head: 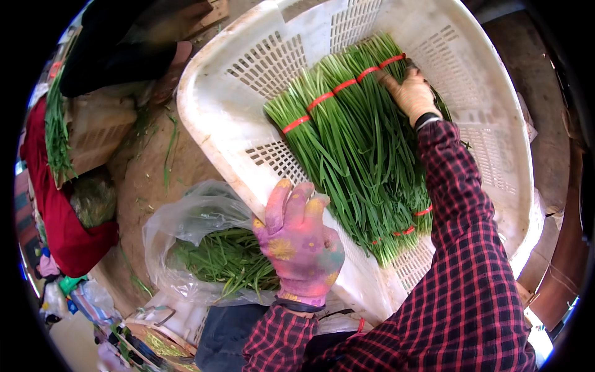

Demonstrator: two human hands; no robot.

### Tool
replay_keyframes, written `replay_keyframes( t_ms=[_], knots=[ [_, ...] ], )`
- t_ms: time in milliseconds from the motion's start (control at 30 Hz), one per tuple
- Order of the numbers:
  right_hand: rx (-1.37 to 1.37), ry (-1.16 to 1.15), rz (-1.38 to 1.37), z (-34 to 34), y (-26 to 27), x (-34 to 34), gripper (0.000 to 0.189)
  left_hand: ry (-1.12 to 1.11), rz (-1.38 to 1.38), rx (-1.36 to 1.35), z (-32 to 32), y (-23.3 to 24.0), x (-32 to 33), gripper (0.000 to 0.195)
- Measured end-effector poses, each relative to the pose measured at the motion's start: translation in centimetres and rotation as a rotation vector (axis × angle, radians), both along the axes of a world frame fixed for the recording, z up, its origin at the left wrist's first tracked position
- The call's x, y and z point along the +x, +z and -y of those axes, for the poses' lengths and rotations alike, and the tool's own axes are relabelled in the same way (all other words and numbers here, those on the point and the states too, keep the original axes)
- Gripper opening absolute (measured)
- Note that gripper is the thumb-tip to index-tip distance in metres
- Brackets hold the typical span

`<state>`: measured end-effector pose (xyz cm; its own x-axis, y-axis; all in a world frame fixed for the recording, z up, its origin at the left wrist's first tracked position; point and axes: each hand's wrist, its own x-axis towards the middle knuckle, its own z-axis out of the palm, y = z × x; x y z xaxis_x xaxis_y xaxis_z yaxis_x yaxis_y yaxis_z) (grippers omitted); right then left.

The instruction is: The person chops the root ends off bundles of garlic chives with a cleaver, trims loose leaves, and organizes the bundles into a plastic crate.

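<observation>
A large white plastic basket (pixel 214 128) with slotted walls fills the middle and right. Inside lie several bundles of long green garlic chives (pixel 344 139), side by side, tied with red bands. My left hand (pixel 300 237), in a pink flowered glove, has its fingers hooked over the basket's near left rim. My right hand (pixel 411 93), in a pale, dirty glove, rests at the far right bundle, beside its red band; its fingertips are partly hidden, so its hold is unclear. More red bands show at the near end of the chives.
A clear plastic bag (pixel 162 232) holding loose green leaves sits left of the basket. Beyond it are a brown crate (pixel 100 130), dark red cloth (pixel 60 204) and scattered leaves on the dirt floor (pixel 148 172). Another person's dark-clothed leg (pixel 121 67) is at upper left.
</observation>
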<state>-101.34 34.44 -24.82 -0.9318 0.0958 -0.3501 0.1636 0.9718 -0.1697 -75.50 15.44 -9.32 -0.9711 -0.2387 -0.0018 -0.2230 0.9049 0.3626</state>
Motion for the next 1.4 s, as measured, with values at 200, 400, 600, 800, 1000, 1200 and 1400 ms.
replay_keyframes(
  t_ms=[200,400,600,800,1000,1200,1400],
  knots=[
    [0.142,0.458,-0.466,-6.4,-8.7,1.3,0.101,-0.016,0.029,0.002,0.0,0.4,-0.1,0.035],
    [0.371,0.412,-0.185,-5.7,-7.9,0.8,0.102,-0.028,-0.023,0.027,0.2,0.0,-0.2,0.033],
    [0.061,0.319,-0.212,2.5,0.6,-1.3,0.055,-0.003,-0.046,0.0,0.4,-0.3,0.4,0.034],
    [0.164,0.12,0.037,5.7,-1.5,-5.6,0.055,-0.03,-0.054,0.038,0.4,-0.3,0.3,0.034],
    [0.081,0.012,0.056,6.8,-2.3,-6.5,0.056,-0.034,-0.048,0.043,0.6,-0.2,0.3,0.035],
    [0.054,-0.074,0.064,7.2,-3.1,-7.7,0.054,-0.025,-0.067,0.058,0.6,-0.5,0.3,0.035],
    [0.085,0.001,-0.028,6.5,-4.6,-8.4,0.041,-0.02,-0.068,0.063,0.6,-0.5,0.2,0.034]
  ],
)
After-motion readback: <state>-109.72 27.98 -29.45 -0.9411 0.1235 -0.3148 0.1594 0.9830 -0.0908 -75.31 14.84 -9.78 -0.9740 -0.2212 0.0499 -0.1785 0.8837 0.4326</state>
